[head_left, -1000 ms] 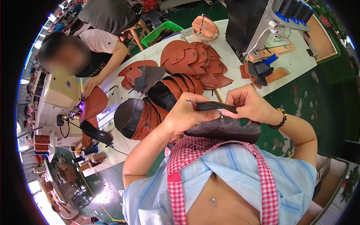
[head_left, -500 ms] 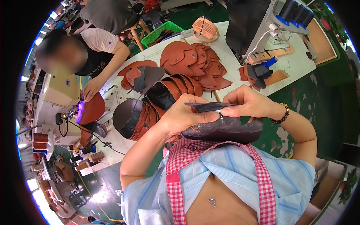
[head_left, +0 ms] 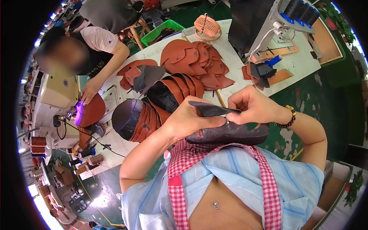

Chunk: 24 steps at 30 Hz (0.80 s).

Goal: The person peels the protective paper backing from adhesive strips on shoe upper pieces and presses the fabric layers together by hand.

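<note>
Close to my chest, a dark leather piece (head_left: 234,135) with cut-out openings is held up by both hands. My left hand (head_left: 193,119) grips its left side, the thumb pressed on the upper edge beside a raised dark flap (head_left: 212,109). My right hand (head_left: 255,106) pinches the same edge just to the right, thumb and forefinger together. A small whitish bit shows between the two thumbs; what it is, I cannot make out. Past my hands lie nested brown-and-black leather pieces (head_left: 147,122) and a fanned pile of brown leather pieces (head_left: 184,55).
A co-worker's hand (head_left: 90,91) holds brown leather (head_left: 92,111) at a sewing machine (head_left: 59,90) on the left. Beyond are a small orange fan (head_left: 207,27) and a green basket (head_left: 163,32). Thread spools (head_left: 301,14) top a machine at right; dark scraps (head_left: 262,73) lie below it.
Both hands keep hold of the dark leather piece, with small shifts of the fingers at its edge. The co-worker's hand and brown leather have moved slightly at the machine. The view has shifted a little.
</note>
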Tool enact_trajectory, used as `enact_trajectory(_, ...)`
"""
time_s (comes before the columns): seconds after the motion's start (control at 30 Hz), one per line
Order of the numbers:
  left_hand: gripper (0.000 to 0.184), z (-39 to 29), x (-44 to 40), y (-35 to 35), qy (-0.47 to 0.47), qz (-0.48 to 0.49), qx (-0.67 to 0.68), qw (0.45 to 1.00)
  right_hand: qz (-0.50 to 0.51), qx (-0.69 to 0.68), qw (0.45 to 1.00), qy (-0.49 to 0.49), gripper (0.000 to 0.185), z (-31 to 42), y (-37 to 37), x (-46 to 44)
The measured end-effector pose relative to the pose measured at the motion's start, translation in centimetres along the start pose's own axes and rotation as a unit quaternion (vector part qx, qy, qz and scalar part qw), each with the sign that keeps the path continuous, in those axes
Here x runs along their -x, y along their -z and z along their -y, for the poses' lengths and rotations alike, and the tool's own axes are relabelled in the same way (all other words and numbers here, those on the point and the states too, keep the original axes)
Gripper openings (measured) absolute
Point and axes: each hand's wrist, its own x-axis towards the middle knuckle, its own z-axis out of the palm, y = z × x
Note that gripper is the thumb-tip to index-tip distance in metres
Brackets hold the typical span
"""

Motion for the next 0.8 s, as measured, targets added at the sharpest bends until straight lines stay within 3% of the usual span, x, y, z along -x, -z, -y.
enact_trajectory(0.13,0.015,-0.4,-0.3,0.2,0.002,-0.013,0.029,0.999,-0.017,0.031,0.998,0.043,0.018,1.3,0.4,0.3)
enact_trajectory(0.2,0.015,-0.4,-0.5,0.3,-0.017,0.0,0.024,1.0,-0.065,0.206,0.967,0.137,0.024,1.0,0.2,0.4)
enact_trajectory(0.37,0.017,0.0,-0.5,0.6,-0.043,0.016,0.047,0.998,-0.113,0.311,0.9,0.283,0.024,0.3,0.0,0.2)
enact_trajectory(0.47,0.016,-0.5,-0.2,0.2,-0.048,-0.017,0.039,0.998,-0.103,0.301,0.909,0.269,0.021,0.5,0.2,0.1)
enact_trajectory(0.53,0.015,-1.3,0.0,-0.9,-0.043,-0.06,0.053,0.996,-0.128,0.199,0.947,0.216,0.021,0.7,-0.6,0.0)
enact_trajectory(0.57,0.019,-1.3,0.0,-0.5,-0.027,-0.054,0.03,0.998,-0.112,0.271,0.931,0.217,0.026,0.6,0.1,0.0)
enact_trajectory(0.67,0.027,-1.2,-0.3,-0.8,-0.043,-0.071,0.045,0.995,-0.129,0.039,0.978,0.16,0.031,-1.1,-0.6,-0.9)
enact_trajectory(0.77,0.03,-1.1,-0.6,-0.1,0.022,-0.089,-0.004,0.996,-0.081,0.095,0.992,0.03,0.036,-0.2,1.7,-0.6)
enact_trajectory(0.8,0.03,-1.1,-0.7,0.0,0.003,-0.077,0.0,0.997,-0.074,0.099,0.992,-0.005,0.036,0.9,1.9,-0.3)
